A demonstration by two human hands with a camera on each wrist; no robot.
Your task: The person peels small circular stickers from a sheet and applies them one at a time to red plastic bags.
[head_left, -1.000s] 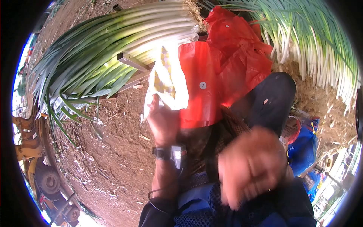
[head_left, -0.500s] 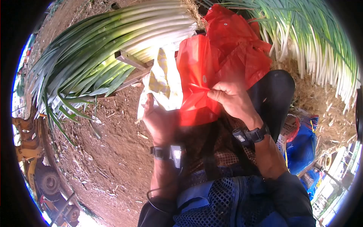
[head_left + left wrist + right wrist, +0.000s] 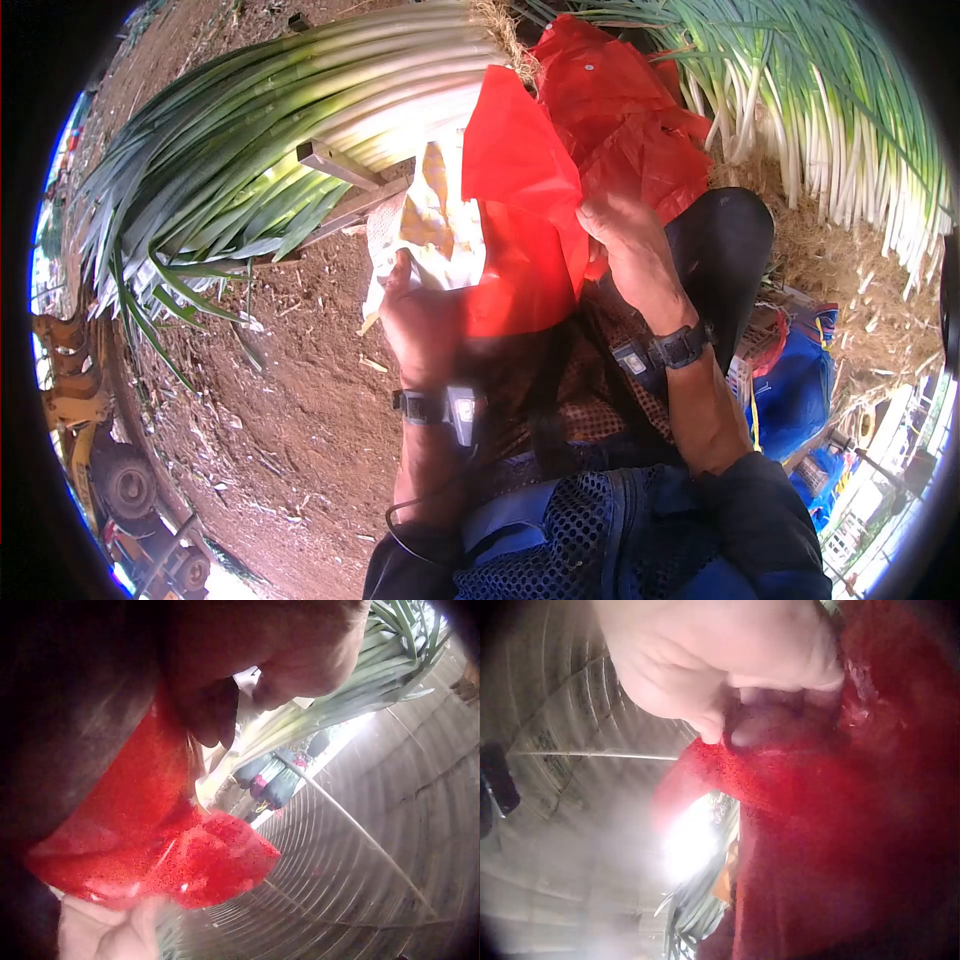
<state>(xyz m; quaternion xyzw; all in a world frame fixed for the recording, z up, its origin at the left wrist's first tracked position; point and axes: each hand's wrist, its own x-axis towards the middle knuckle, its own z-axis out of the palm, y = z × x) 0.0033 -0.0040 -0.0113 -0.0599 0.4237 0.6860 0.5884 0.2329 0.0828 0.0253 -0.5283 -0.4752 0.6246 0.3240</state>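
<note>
A red plastic sheet point(image 3: 520, 260) lies over the lap, its upper part folded over in a bright red flap. The right hand point(image 3: 635, 255) pinches its right edge between thumb and fingers; in the right wrist view that hand point(image 3: 735, 667) has its fingers curled at the red plastic point(image 3: 810, 847). At the sheet's left, the left hand point(image 3: 415, 320) holds a white and yellow wrapper point(image 3: 440, 220) with its thumb up on it. In the left wrist view the left hand point(image 3: 277, 652) is dark, with white material between thumb and fingers, above the red sheet point(image 3: 165, 847).
Large leeks point(image 3: 300, 110) lie stacked on a metal frame point(image 3: 340, 165) at upper left. More crumpled red plastic point(image 3: 630, 120) is behind the sheet. Thinner green onions point(image 3: 800, 110) lie at upper right, a blue bag point(image 3: 800, 385) at right. Machinery point(image 3: 125, 480) stands at far left on soil.
The right hand came up from the blur near the body, took hold of the red sheet's right edge and moved it slightly up and right. The sheet's upper part has folded over. The left hand stays at the wrapper.
</note>
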